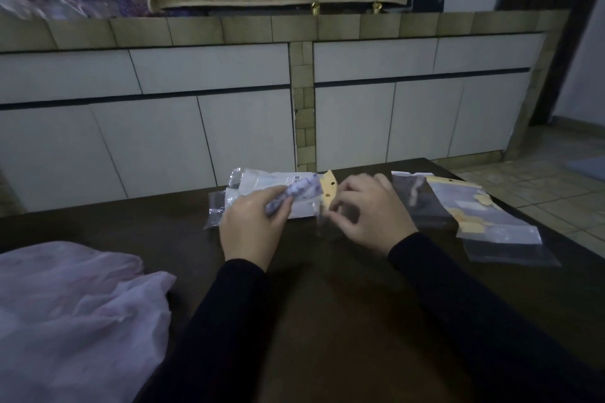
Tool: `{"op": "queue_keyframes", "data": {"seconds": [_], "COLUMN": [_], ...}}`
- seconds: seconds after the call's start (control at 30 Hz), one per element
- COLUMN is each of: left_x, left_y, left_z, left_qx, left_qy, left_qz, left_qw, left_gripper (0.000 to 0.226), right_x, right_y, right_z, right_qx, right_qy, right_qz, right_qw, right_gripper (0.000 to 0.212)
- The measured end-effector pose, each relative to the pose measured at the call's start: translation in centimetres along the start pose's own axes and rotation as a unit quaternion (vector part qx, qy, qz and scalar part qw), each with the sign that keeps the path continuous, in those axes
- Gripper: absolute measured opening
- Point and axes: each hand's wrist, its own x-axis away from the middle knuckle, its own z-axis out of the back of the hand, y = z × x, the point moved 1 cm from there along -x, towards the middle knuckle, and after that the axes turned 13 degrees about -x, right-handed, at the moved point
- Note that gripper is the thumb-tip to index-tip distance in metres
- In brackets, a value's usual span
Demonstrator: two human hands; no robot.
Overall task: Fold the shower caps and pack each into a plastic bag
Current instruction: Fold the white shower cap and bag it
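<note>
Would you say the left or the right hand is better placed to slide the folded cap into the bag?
Left, probably. The left hand already grips the folded shower cap, its end toward the clear bag that the right hand pinches.

**Hands at the middle of the table, bags behind and to the right**

On the table, the left hand holds a folded cap beside the right hand, which pinches a bag. Packed bags lie behind; more bags lie right. A cloth lies near left.

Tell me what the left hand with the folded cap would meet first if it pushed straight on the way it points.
Likely the clear plastic bag that the right hand holds just ahead of the folded shower cap in the left hand; depth is uncertain.
</note>
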Motion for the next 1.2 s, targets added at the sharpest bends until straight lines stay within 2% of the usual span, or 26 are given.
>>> {"op": "queue_keyframes", "data": {"seconds": [0.1, 0.17, 0.27, 0.33, 0.43, 0.53, 0.6, 0.67, 0.8, 0.93, 1.2], "left_x": [0.0, 0.0, 0.0, 0.0, -0.1, -0.1, 0.1, 0.4, 0.4, 0.3, 0.1], "left_y": [-0.2, -0.4, -0.7, -0.7, -0.2, 0.8, 1.0, 0.9, -0.5, -1.0, -0.9], "left_z": [1.1, 1.3, 1.1, 1.0, 1.2, 1.5, 1.5, 1.6, 1.4, 1.2, 1.5], "left_qx": [0.021, 0.078, 0.168, 0.163, 0.234, 0.337, 0.339, 0.325, 0.251, 0.195, 0.157], "left_qy": [-0.019, -0.063, -0.122, -0.135, -0.167, -0.291, -0.369, -0.415, -0.411, -0.442, -0.455], "left_qz": [0.057, 0.093, 0.115, 0.110, 0.107, 0.153, 0.175, 0.198, 0.218, 0.224, 0.219], "left_qw": [0.998, 0.991, 0.971, 0.971, 0.952, 0.883, 0.848, 0.827, 0.849, 0.847, 0.848], "left_gripper": [0.027, 0.027, 0.030, 0.028, 0.021, 0.004, 0.008, 0.008, 0.006, 0.010, 0.011], "right_x": [0.7, 1.1, 1.4, 1.5, 1.6, 1.8, 1.8, 1.8, 1.8, 1.8, 2.0], "right_y": [-1.2, -1.8, -2.0, -2.0, -1.6, -1.2, -1.1, -1.0, -0.7, -0.3, -0.2], "right_z": [-0.1, -0.3, -0.5, -0.8, -1.3, -2.0, -2.2, -2.4, -2.1, -1.9, -2.1], "right_qx": [-0.034, -0.043, -0.043, -0.081, -0.145, -0.169, -0.150, -0.110, -0.116, -0.118, -0.158], "right_qy": [-0.099, -0.152, -0.249, -0.281, -0.239, -0.210, -0.191, -0.196, -0.231, -0.249, -0.166], "right_qz": [0.012, 0.007, -0.060, -0.103, -0.151, -0.193, -0.214, -0.219, -0.223, -0.225, -0.225], "right_qw": [0.994, 0.987, 0.966, 0.951, 0.948, 0.943, 0.946, 0.949, 0.940, 0.935, 0.947], "right_gripper": [0.020, 0.025, 0.040, 0.038, 0.021, 0.039, 0.054, 0.062, 0.049, 0.042, 0.024]}}
